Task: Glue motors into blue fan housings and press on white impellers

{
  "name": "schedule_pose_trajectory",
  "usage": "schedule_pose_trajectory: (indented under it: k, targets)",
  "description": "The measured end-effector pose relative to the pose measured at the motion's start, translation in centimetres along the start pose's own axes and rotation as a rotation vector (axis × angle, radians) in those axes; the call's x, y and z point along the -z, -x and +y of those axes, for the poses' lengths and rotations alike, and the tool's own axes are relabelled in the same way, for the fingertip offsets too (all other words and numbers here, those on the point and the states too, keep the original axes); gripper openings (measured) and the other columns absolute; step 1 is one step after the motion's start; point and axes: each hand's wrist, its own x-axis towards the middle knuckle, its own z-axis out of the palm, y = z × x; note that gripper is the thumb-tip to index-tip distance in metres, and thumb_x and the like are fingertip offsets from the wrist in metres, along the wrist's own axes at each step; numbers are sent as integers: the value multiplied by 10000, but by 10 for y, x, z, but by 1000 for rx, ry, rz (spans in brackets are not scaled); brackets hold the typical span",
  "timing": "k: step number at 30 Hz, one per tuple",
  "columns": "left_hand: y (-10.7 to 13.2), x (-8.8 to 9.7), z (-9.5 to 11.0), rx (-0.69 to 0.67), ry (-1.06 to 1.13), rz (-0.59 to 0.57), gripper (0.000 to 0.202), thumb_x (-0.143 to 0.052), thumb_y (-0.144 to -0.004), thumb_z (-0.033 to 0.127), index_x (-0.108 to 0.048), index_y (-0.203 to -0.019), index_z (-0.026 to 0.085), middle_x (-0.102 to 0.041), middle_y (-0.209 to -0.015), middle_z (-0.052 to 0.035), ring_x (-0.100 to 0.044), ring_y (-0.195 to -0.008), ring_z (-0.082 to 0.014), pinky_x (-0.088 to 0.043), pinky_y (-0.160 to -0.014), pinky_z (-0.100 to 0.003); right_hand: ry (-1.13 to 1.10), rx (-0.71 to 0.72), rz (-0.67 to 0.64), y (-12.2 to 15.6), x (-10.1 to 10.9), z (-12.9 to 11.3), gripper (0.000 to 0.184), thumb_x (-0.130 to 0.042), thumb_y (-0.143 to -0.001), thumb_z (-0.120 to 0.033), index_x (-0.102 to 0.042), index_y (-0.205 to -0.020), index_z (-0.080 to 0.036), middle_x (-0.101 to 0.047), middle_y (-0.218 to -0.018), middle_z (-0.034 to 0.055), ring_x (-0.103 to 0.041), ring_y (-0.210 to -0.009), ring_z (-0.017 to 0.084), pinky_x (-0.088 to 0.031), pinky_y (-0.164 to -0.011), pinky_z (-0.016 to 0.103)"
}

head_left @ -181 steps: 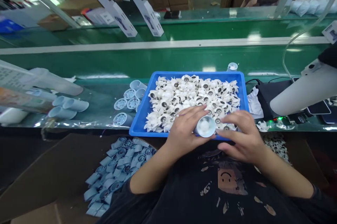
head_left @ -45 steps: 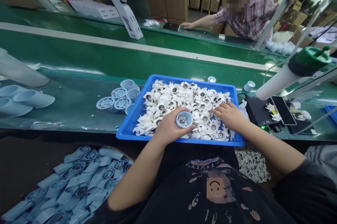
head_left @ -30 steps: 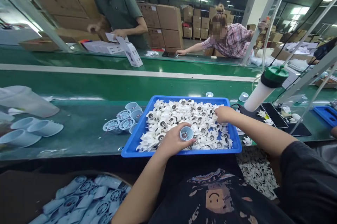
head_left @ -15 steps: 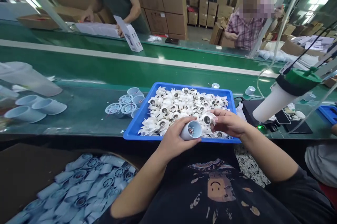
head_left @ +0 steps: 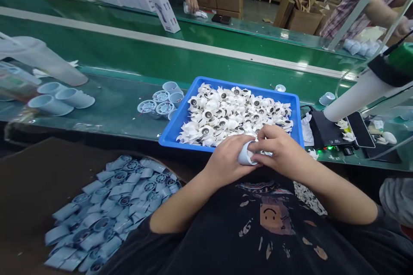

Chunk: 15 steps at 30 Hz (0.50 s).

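Wrapped around a light-blue plastic tube housing (head_left: 244,157), my left hand (head_left: 226,159) keeps its open mouth turned to the right. My right hand (head_left: 281,148) has its thumb and fingertips pinched at that mouth, on a white fan wheel (head_left: 251,155) that sits partly inside the housing. The fingers hide most of the wheel. Just beyond both hands is a blue tray (head_left: 180,142) heaped with white bladed fan wheels (head_left: 222,109) with dark round hubs.
Several blue housings (head_left: 160,102) stand left of the tray, and others (head_left: 51,103) lie farther left near a translucent jug (head_left: 53,62). A box of housings (head_left: 106,219) is below left. Right stand a black device (head_left: 331,131) and a white cylinder (head_left: 358,94). Co-workers stand across the bench.
My right hand has brought the fan wheel from above the tray to the housing's mouth. The housing has turned toward it. The view has tilted down; a co-worker's hand reached a small bag.
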Motion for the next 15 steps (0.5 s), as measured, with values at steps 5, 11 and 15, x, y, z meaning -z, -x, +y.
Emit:
schedule_pose_trajectory:
  k: [5, 11, 15]
  targets:
    - [5, -2, 0, -29, -79, 97, 327, -634, -857, 354, -554, -1134, 201, -730, -1050, -81, -696, -981, -243, -550, -893, -382, -95, -2, 71, 0, -4, 5, 82, -770, -836, -220, -736, -908, -200, -527, -871, 21, -526, -802, 157, -422, -740, 305]
    - [4, 3, -18, 46, -50, 175, 493, -713, -802, 541, -581, -1130, 198, -731, -1030, -93, -696, -943, -253, -553, -855, -380, -136, 46, 225, 17, 9, -6, 455, -492, -1003, -470, -654, -690, -183, -509, -814, 35, -519, -781, 159, -432, -717, 321]
    - [-1, 3, -19, 4, 28, 87, 551, -726, -776, 577, -584, -1170, 219, -724, -1066, -93, -677, -988, -267, -525, -925, -424, 108, 89, 212, 21, -2, -3, 558, -399, -971, -646, -643, -1192, -195, -528, -1262, 152, -508, -1171, 309, -450, -947, 518]
